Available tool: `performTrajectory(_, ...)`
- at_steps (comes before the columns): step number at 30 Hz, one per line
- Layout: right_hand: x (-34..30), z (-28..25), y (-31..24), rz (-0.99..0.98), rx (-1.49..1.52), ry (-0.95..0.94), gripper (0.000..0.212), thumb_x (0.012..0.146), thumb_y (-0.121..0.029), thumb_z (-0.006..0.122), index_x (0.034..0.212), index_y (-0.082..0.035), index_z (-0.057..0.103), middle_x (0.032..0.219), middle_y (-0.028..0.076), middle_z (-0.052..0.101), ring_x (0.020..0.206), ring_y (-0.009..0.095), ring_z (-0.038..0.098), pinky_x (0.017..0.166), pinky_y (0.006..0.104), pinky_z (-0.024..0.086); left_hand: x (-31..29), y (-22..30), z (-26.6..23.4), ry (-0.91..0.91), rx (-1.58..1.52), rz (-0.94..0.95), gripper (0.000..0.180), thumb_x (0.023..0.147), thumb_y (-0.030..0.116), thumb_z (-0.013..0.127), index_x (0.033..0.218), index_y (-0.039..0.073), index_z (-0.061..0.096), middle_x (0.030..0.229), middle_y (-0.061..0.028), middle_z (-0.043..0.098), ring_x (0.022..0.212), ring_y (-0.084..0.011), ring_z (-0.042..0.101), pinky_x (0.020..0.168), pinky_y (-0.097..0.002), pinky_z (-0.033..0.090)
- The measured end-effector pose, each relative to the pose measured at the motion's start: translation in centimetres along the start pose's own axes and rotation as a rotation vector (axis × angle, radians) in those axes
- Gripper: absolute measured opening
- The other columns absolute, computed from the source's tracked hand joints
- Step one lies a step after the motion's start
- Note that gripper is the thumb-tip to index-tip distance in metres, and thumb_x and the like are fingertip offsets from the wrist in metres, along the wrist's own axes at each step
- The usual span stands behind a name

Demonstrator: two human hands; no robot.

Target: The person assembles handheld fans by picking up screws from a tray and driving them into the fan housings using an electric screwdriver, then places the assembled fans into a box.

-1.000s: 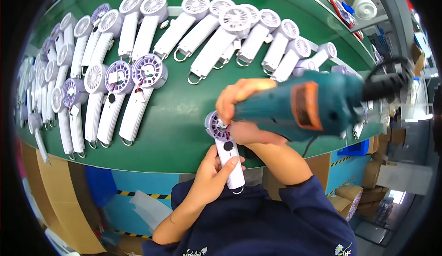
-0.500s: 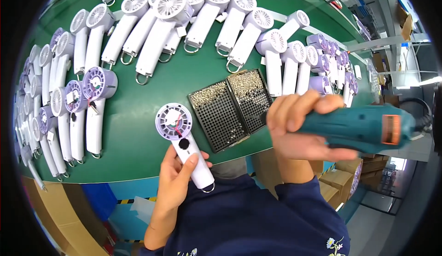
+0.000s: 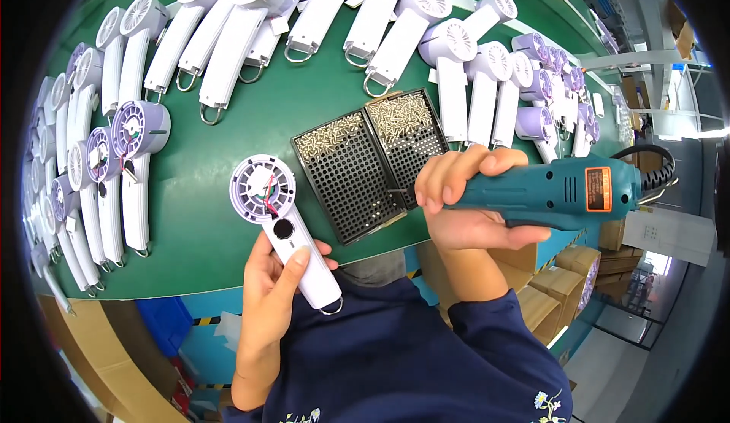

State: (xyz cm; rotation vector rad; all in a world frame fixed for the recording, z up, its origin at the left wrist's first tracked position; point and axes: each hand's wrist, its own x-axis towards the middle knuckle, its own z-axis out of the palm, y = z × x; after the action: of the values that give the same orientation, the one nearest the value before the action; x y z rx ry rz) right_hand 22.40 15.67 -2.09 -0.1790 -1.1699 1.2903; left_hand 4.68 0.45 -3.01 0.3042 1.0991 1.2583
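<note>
My left hand (image 3: 270, 294) is wrapped around the handle of a white handheld fan (image 3: 318, 282). Its round lilac head is open at the front, showing a white part and red wires inside; a dark round piece sits on the handle. My right hand (image 3: 468, 198) grips a teal electric screwdriver (image 3: 559, 187), held sideways, with its thin bit pointing left over a black screw tray (image 3: 346, 202). The tray has two perforated halves, each with many small screws (image 3: 403, 115) heaped at the far end. Whether a screw is on the bit, I cannot tell.
More white fans (image 3: 395, 35) lie in a row along the back of the green table (image 3: 198, 195). Others crowd the left side, some with open heads (image 3: 139, 130), and more lilac-headed ones (image 3: 534, 122) are at the right. Cardboard boxes (image 3: 563, 278) stand below on the right.
The screwdriver and my right hand have moved left and slightly up, bringing the bit over the tray. The fan in my left hand shows slightly left, as the whole view has shifted.
</note>
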Motion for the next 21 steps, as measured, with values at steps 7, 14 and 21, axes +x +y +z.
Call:
performTrajectory(7,-0.13,-0.23,-0.06,0.027,-0.051,-0.047,0.089,0.071,-0.089,0.041,0.11,-0.009,0.045,0.069,0.007,0.051,0.05,0.018,0.051,0.042,0.0313,0.045,0.0,-0.01,-0.14,-0.004,-0.004,0.004,0.039,0.096,0.015,0.057,0.127,-0.001,0.042,0.102,-0.0175,0.066,0.087,-0.025,0.069,0.074,-0.0352,0.058)
performTrajectory(14,-0.24,-0.41,-0.13,0.032,-0.041,-0.025,0.089,0.071,-0.088,0.041,0.111,-0.009,0.045,0.07,0.007,0.051,0.05,0.018,0.052,0.043,0.0312,0.045,0.05,0.14,-0.07,0.0,-0.002,-0.004,0.039,0.096,0.015,0.057,0.128,-0.001,0.042,0.102,-0.0176,0.066,0.086,-0.0249,0.069,0.075,-0.0353,0.058)
performTrajectory(21,-0.11,-0.54,0.08,0.016,0.016,0.023,0.089,0.072,-0.087,0.041,0.107,-0.005,0.042,0.067,0.009,0.05,0.048,0.018,0.05,0.041,0.0317,0.046,-0.04,0.03,-0.15,0.008,-0.004,-0.008,0.039,0.096,0.015,0.057,0.128,-0.001,0.042,0.102,-0.018,0.065,0.086,-0.0251,0.069,0.075,-0.0355,0.058)
